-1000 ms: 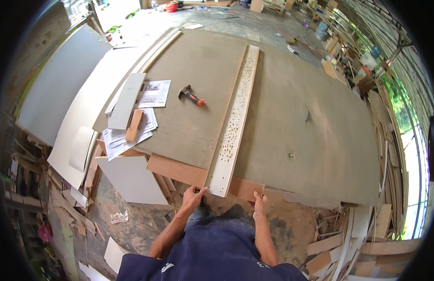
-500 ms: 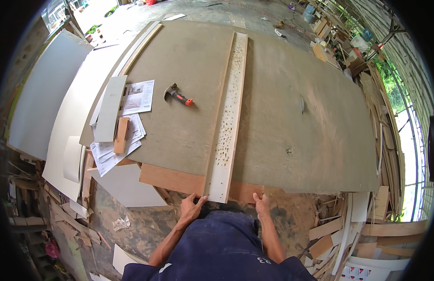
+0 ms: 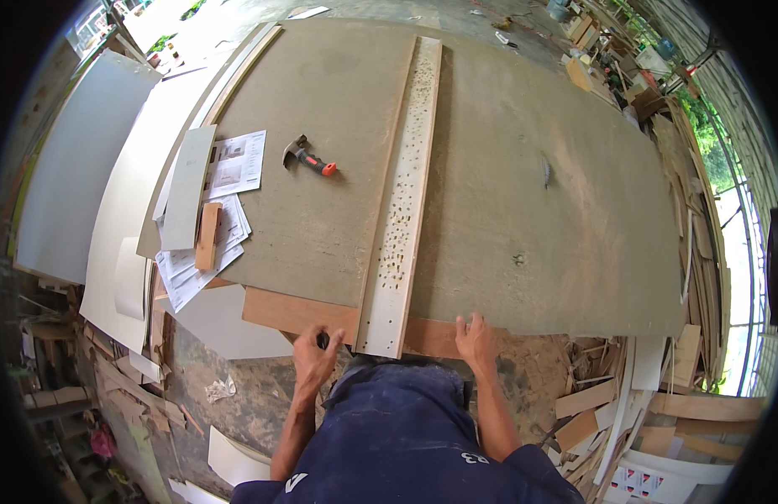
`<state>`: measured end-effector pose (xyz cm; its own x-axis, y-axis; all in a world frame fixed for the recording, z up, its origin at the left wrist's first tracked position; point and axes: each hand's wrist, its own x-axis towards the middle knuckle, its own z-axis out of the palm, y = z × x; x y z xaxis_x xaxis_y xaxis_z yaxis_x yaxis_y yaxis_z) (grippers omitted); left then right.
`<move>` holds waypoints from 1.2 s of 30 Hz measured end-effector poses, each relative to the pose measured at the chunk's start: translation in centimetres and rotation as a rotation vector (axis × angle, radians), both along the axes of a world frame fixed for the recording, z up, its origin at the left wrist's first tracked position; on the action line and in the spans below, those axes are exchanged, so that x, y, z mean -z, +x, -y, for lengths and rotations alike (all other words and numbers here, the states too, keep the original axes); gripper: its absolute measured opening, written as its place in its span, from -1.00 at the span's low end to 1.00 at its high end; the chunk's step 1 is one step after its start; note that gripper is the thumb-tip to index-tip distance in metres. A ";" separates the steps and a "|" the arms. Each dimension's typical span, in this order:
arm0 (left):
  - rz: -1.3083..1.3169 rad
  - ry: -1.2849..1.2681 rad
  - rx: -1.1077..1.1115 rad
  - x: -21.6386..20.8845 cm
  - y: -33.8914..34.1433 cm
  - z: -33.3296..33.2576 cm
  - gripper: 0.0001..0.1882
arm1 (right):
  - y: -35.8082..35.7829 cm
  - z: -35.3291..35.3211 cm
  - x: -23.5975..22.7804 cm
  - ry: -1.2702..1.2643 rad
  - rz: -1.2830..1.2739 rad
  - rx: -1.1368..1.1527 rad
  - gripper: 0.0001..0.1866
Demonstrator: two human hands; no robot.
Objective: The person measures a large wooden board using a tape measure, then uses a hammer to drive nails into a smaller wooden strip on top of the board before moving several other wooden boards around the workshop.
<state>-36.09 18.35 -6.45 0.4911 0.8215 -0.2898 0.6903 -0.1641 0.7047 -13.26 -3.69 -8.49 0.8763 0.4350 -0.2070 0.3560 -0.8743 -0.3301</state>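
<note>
A long, narrow white panel (image 3: 381,323) with light wooden edges lies across the large grey-brown board (image 3: 507,252), its near end overhanging the front edge. Many small dark and yellowish spots dot it; whether they are holes or loose bits I cannot tell. My left hand (image 3: 316,359) is just left of that end, fingers curled around something dark that I cannot make out. On the other side, my right hand (image 3: 476,344) is raised at the reddish-brown wooden strip (image 3: 435,335), fingers apart and holding nothing. The strip runs beneath the panel along the board's front.
A claw hammer (image 3: 309,157) lies on the board, left of the panel. Further left are printed sheets (image 3: 238,164), a grey strip (image 3: 187,193) and a small wooden block (image 3: 207,237). Offcuts (image 3: 586,407) are piled at the right; white sheets (image 3: 124,202) stand at the left.
My left hand has moved left, away from the panel's near corner. My right hand has let go of the wooden strip and its fingers have lifted. The view has shifted slightly.
</note>
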 end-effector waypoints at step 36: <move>-0.006 0.273 0.273 5.9 14.2 -2.2 0.19 | 5.3 -16.6 -1.7 0.627 -0.234 -0.409 -0.64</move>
<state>-21.87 20.53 -12.34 0.7012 0.7082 -0.0821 0.5994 -0.5232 0.6059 -7.96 12.87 -6.77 0.5852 0.8105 0.0247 0.4701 -0.3143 -0.8247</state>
